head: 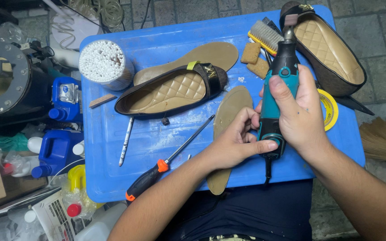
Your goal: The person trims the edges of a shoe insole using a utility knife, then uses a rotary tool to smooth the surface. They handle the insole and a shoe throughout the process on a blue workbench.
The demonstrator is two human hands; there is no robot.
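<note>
While the right hand (298, 114) grips the teal-and-black corded rotary tool (277, 96) upright above the blue plastic tray (112, 178), the left hand (235, 143) pinches its lower collar over the tan flat insole (228, 111). Keep the tool steady and clear of the near orange-handled screwdriver (157, 172).

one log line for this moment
right hand: holds rotary tool upright | left hand: touches tool base | insole: under hands, on blue board

Blue jugs (56, 151) – white-labelled (68, 93) – left of blue tray (108, 147)
</note>
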